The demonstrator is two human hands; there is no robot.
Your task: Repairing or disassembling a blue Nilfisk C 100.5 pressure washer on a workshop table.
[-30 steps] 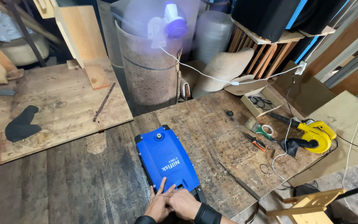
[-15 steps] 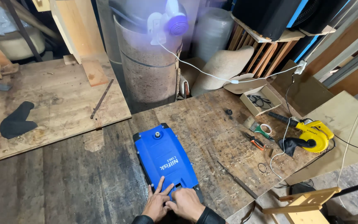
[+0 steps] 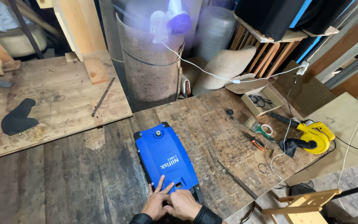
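Blue housing lies flat, intact; both hands, left hand and right hand, press fingertips on its near end, gripping nothing.

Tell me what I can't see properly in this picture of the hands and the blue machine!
Head view only:
- Near end of the blue machine cover: hidden under the left hand and right hand.
- Fingertips of the right hand: tucked beneath the left hand, so what they press is unclear.
- Forearms: cut off by the bottom edge.
- Small white fan on the barrel: blurred by glare.
- Contents of the cardboard box: too small to identify.
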